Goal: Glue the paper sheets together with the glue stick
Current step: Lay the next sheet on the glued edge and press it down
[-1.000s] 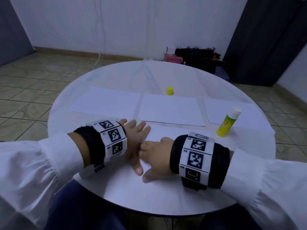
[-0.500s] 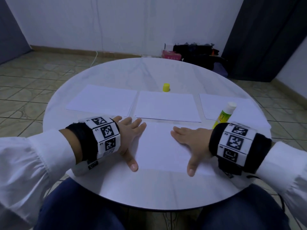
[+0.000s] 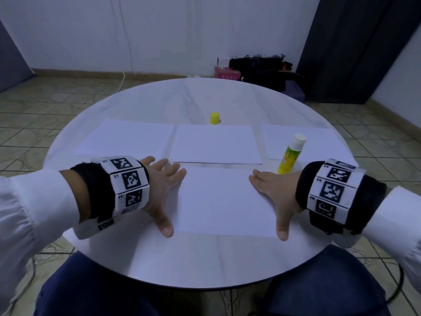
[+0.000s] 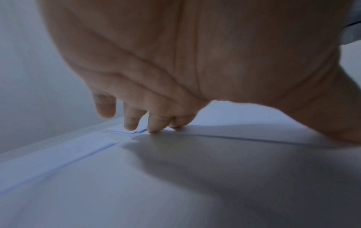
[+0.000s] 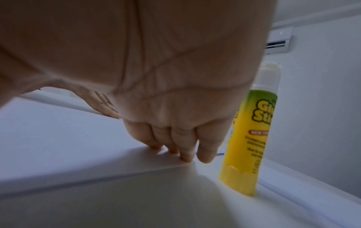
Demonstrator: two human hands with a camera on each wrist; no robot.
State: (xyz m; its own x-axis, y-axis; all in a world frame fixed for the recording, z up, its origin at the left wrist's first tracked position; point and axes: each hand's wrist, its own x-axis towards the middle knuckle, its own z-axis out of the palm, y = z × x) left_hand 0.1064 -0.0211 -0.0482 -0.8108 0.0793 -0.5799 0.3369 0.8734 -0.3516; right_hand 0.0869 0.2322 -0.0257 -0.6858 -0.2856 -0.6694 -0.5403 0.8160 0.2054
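I see the round table (image 3: pixel 205 265) with the near paper sheet (image 3: pixel 224 201) lying long side left to right between my hands. My left hand (image 3: pixel 163 190) and right hand (image 3: pixel 276 192) press flat, fingers straight. The glue stick (image 3: pixel 290 153) stands upright just behind my right hand, so I think that hand grabs it.

Glue stick (image 5: pixel 252 131) label: "Glu… Sti…", "NEW FOR…"

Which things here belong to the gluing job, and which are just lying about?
Belonging to the job:
- near sheet, pressed flat by left hand and right hand
- three sheets behind
- glue stick, uncapped, upright
- yellow cap

Just lying about:
- pink box on the floor
- dark bags by the wall
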